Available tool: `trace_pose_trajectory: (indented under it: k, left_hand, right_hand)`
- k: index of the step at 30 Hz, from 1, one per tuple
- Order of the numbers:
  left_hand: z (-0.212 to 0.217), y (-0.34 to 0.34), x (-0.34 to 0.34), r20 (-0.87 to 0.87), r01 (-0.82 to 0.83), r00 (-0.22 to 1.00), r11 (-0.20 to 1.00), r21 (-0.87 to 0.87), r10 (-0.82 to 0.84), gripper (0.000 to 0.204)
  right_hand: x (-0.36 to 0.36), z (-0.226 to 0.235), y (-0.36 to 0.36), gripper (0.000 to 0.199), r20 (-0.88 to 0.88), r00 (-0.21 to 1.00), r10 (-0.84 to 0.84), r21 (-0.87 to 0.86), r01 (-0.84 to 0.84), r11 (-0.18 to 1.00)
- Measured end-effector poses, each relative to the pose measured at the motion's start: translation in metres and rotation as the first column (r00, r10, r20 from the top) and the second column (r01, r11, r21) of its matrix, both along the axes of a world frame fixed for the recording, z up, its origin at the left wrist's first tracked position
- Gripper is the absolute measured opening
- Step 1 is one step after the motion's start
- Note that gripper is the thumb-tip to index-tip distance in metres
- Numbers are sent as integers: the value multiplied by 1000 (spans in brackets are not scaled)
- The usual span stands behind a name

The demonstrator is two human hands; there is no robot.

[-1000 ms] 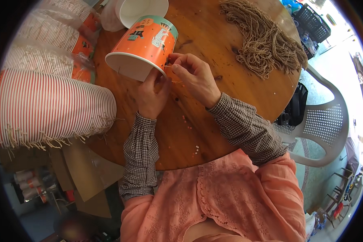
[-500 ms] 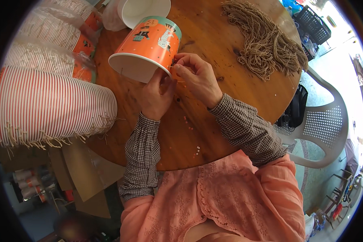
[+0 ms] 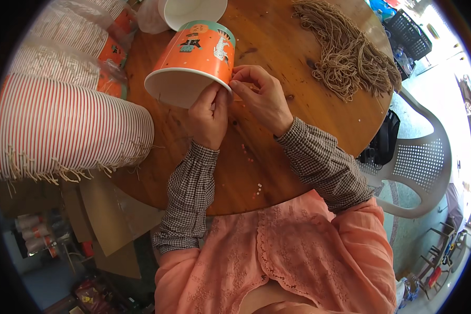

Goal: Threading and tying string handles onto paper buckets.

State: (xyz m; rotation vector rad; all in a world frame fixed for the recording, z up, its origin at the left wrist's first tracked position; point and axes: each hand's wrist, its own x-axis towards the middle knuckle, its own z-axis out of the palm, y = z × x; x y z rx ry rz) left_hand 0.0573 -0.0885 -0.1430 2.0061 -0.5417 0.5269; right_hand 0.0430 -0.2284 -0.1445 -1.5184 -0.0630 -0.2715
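Note:
An orange paper bucket with a green base band and printed figures lies tilted over the table, its white-rimmed mouth toward me. My left hand grips the rim at its near right side, thumb outside and fingers partly hidden within the mouth. Close beside it, my right hand is closed in a pinch against the bucket's outer wall just by the rim. A thin string lies at those fingertips, mostly covered by them. To the left, a long stack of nested buckets shows string ends hanging along its lower side.
A loose hank of tan string lies at the far right of the round wooden table. Plastic-wrapped bucket stacks fill the far left. Another white bucket stands behind. A grey plastic chair is at right, cardboard below left.
The bucket has turned slightly and shifted a little to the right. My left hand has moved right along the rim, nearer my right hand. The string, visible before, is now mostly hidden.

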Motion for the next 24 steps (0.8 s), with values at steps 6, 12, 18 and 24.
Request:
trace_pose_trajectory:
  k: [6, 12, 18, 24]
  left_hand:
    - [0, -2, 1, -28, -47, 999, 999, -21, 47, 17]
    - [7, -2, 0, -131, -24, 991, 974, -224, -6, 20]
    - [2, -3, -3, -240, 72, 954, 913, -402, -180, 11]
    - [-7, -2, 1, -116, 141, 972, 903, -406, -203, 5]
  right_hand:
    - [-4, 2, 3, 20, -14, 1000, 5, 0, -5, 1000]
    - [-13, 13, 8, 23, -72, 997, 15, 20, -14, 1000]
    - [-9, 9, 9, 26, 55, 998, -35, -28, 37, 999]
    - [-2, 6, 6, 22, -24, 999, -39, -3, 39, 999]
